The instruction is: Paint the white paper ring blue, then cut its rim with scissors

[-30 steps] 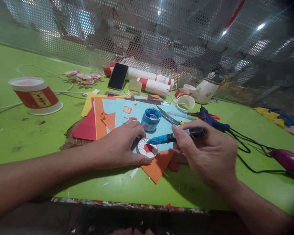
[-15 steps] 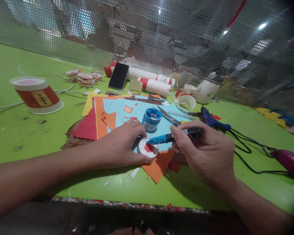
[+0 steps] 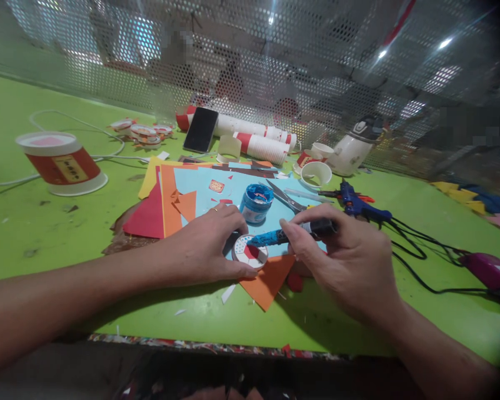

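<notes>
Between the thumb and fingers of my left hand (image 3: 210,241) sits a small round white disc (image 3: 242,258), held down on the paper. A red patch marks its middle, and blue dots cover part of its upper left. My right hand (image 3: 345,253) grips a black marker pen (image 3: 294,233) whose front end is smeared with blue paint. The pen's blue tip touches the disc or is just over its dotted part; I cannot tell which. Just behind the disc stands an open jar of blue paint (image 3: 256,205). Under my hands lie light blue paper (image 3: 187,183) and an orange paper piece (image 3: 269,283).
Scissors (image 3: 281,195) lie beside the jar. To the right are a blue glue gun (image 3: 352,201) with black cables and a white kettle (image 3: 352,150). A phone (image 3: 200,130) leans on paper-cup tubes (image 3: 262,145) at the back. A red-and-white paper cup (image 3: 62,164) stands left.
My right hand and the marker have shifted slightly left over the disc. My left hand keeps its hold on the disc.
</notes>
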Tool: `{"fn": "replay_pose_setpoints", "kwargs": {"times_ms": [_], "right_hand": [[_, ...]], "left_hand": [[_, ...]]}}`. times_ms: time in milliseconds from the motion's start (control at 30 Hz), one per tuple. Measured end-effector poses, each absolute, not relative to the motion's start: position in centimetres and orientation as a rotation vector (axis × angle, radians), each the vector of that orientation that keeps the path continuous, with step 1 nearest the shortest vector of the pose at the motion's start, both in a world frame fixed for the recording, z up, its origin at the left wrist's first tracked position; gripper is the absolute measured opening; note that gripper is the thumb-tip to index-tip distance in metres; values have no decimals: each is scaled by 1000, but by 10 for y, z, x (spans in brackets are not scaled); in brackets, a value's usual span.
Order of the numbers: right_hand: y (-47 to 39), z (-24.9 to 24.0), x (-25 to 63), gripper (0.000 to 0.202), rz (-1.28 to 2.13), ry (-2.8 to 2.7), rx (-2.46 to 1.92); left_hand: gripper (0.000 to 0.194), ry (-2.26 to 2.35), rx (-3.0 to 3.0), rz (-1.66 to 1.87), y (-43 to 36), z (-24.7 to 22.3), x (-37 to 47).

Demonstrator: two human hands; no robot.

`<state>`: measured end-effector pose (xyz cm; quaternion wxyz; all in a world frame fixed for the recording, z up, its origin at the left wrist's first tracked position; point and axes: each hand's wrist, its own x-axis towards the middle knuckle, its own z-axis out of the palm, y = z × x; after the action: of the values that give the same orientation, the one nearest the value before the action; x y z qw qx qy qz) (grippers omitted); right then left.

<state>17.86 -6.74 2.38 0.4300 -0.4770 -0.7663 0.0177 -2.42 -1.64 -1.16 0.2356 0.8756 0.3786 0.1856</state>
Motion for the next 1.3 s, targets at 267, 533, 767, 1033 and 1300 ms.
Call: {"fn": "replay_pose_setpoints", "kwargs": {"times_ms": [267, 533, 767, 1033, 1300], "right_hand": [[-66, 22, 179, 19, 76, -1841, -1222], [-64, 24, 182, 17, 103, -1716, -1186], [-64, 23, 182, 19, 85, -1754, -1212], [-64, 24, 180, 20, 117, -1797, -1205], [-63, 21, 181, 22, 160, -1785, -1222]], "left_hand": [[40, 1058, 2405, 527, -17, -11, -24], [44, 1056, 2401, 514, -17, -11, -25], [45, 1051, 2390, 498, -17, -10, -24], [43, 1045, 2401, 528, -17, -12, -24], [44, 1067, 2397, 504, -17, -12, -24]]}}
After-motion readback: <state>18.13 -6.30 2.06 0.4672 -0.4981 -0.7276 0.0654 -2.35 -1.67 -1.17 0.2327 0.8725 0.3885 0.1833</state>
